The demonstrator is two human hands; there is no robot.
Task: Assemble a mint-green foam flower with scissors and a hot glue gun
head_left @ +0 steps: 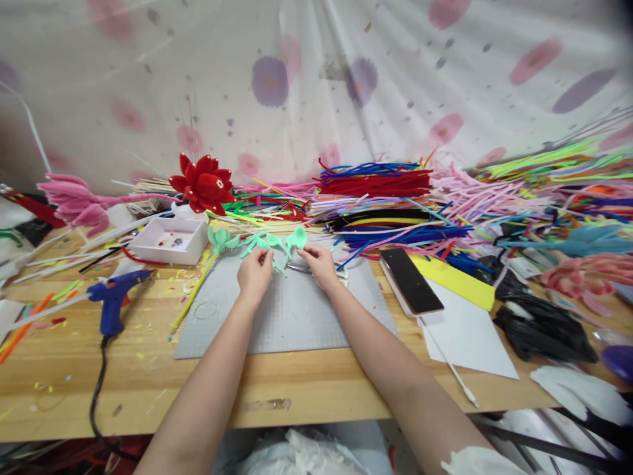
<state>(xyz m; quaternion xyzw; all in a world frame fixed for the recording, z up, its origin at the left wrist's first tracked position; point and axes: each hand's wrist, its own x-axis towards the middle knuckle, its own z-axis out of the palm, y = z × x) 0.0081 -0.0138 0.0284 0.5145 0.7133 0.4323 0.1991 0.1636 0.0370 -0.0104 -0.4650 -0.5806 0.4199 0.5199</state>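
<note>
Over the grey cutting mat (306, 326), both of my hands are in a pinch, a short way apart. My right hand (320, 264) has thumb and fingers closed at the edge of a mint-green fuzzy petal (297, 238). My left hand (256, 272) is pinched beside more mint-green pieces (258, 243); what lies between its fingertips is too small to make out. A metal tool (298, 268), partly covered by the right hand, rests on the mat. At the mat's upper left is another mint-green petal cluster (221, 239), near a yellow-green stem (194, 295).
On the left lie a blue glue gun (115, 298) with its cord and a white box (171, 241) of small bits. A red flower (202, 184) stands behind. Bundles of coloured pipe cleaners (378, 183) line the back. A phone (411, 280), white paper (467, 336) and black plastic bag (544, 326) are right.
</note>
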